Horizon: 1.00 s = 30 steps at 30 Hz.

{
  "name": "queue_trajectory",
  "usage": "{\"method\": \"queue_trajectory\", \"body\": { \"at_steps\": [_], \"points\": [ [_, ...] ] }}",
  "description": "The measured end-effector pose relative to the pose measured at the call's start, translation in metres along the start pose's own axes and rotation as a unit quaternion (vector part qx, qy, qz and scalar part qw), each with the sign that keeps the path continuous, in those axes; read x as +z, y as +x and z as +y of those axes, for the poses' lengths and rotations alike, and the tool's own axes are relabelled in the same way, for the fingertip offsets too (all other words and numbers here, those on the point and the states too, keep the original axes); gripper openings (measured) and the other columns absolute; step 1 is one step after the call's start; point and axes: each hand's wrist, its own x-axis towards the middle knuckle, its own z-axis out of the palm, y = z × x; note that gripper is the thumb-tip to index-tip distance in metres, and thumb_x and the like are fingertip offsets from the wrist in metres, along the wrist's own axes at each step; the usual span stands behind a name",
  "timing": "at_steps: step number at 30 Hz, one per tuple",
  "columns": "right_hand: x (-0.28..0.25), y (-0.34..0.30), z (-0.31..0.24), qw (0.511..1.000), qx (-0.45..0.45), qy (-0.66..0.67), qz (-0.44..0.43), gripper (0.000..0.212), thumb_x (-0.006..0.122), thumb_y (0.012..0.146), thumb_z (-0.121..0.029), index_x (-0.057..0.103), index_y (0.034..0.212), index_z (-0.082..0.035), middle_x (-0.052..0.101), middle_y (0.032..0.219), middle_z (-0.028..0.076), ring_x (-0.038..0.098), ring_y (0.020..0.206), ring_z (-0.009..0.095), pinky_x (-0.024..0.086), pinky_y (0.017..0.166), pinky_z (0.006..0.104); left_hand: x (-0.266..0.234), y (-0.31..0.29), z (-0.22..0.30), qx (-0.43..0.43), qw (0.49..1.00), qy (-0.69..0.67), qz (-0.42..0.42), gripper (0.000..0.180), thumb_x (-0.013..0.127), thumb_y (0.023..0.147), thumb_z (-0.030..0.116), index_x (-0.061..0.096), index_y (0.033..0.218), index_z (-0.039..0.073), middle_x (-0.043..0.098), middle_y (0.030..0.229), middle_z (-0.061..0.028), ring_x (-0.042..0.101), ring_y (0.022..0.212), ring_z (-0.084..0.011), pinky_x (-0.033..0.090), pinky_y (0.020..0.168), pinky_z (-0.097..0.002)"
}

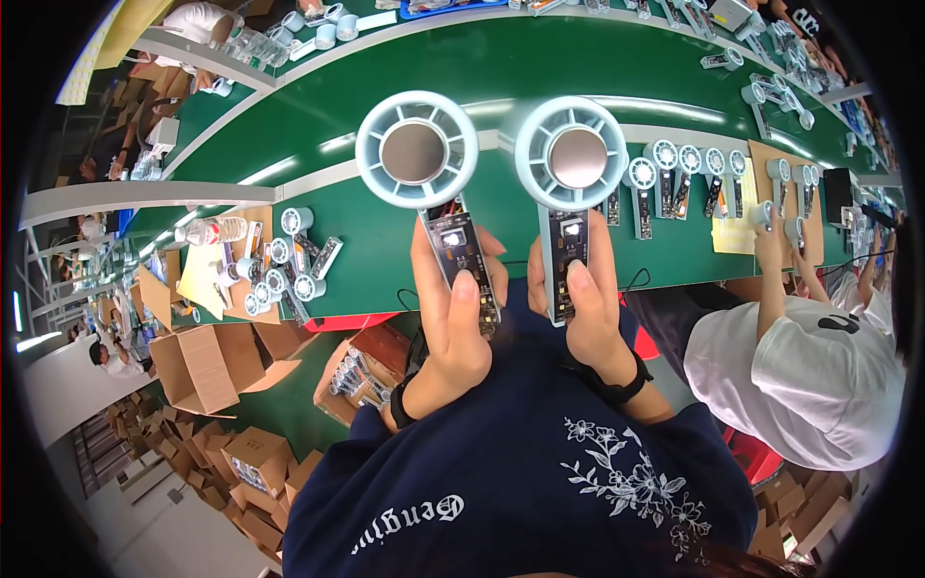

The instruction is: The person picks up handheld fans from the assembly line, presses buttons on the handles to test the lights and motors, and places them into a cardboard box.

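Observation:
My left hand (453,318) is closed round the handle of a light blue handheld fan (414,151). My right hand (590,308) grips a second handheld fan (576,154) of the same kind, held beside the first. Both fans stand head-up, their round spoked heads with silver centres facing me. Their handles lack a front cover, so dark circuit boards show, each with a lit white display. A thumb rests on the lower part of each board. The right fan's head looks slightly blurred. Red wires show at the neck of the left fan.
Several fans stand in a row (665,178) on the green table (385,260) at right; more lie in a pile (279,275) at left near a plastic bottle (214,230). Open cardboard boxes (207,371) sit below left. A co-worker in a white shirt (790,376) handles fans at right.

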Motion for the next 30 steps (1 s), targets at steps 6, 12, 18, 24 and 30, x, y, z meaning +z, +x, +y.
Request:
{"method": "queue_trajectory", "body": {
  "at_steps": [6,12,18,24,30],
  "points": [
    [0.002,-0.002,0.0,0.999,-0.002,0.031,-0.015,0.047,0.041,0.093,-0.024,0.025,0.13,0.002,0.048,0.08,0.005,0.041,0.061,0.007,0.035,0.054,0.02,-0.004,-0.002,0.0,0.01,1.0,0.013,-0.021,0.059,0.037,0.093,0.023,0.011,0.139,-0.003,0.047,0.101,-0.014,0.045,0.066,-0.0114,0.038,0.058,-0.0231],
    [0.004,-0.001,0.001,1.0,-0.021,0.013,-0.011,0.047,0.041,0.094,-0.025,0.026,0.129,0.002,0.048,0.08,0.005,0.042,0.061,0.007,0.035,0.053,0.0201,-0.002,-0.002,-0.006,0.035,0.999,0.01,-0.006,0.059,0.037,0.094,0.023,0.01,0.139,-0.004,0.047,0.101,-0.0138,0.045,0.065,-0.0118,0.038,0.058,-0.0234],
    [0.002,-0.002,0.003,0.999,0.014,0.027,-0.024,0.045,0.04,0.094,-0.024,0.026,0.129,0.001,0.048,0.08,0.006,0.042,0.061,0.007,0.036,0.053,0.0199,-0.006,-0.002,-0.007,0.017,0.999,-0.029,0.017,0.061,0.037,0.093,0.027,0.011,0.139,-0.004,0.048,0.1,-0.014,0.045,0.064,-0.012,0.038,0.058,-0.0237],
    [0.007,0.0,0.005,0.999,0.032,-0.024,0.017,0.051,0.042,0.091,-0.033,0.028,0.126,0.002,0.049,0.074,0.008,0.043,0.053,0.01,0.034,0.045,0.0213,-0.007,-0.004,-0.009,0.006,1.0,-0.026,0.014,0.061,0.038,0.093,0.03,0.013,0.138,-0.004,0.049,0.099,-0.0139,0.046,0.064,-0.0118,0.038,0.057,-0.0234],
    [0.002,0.0,0.006,0.999,0.034,-0.004,-0.009,0.045,0.04,0.093,-0.025,0.027,0.128,0.001,0.048,0.079,0.006,0.042,0.058,0.007,0.035,0.05,0.02,-0.009,-0.002,-0.012,0.016,1.0,-0.019,-0.005,0.059,0.037,0.094,0.025,0.013,0.139,-0.003,0.048,0.1,-0.0137,0.045,0.064,-0.011,0.038,0.057,-0.0222]
  ]
}}
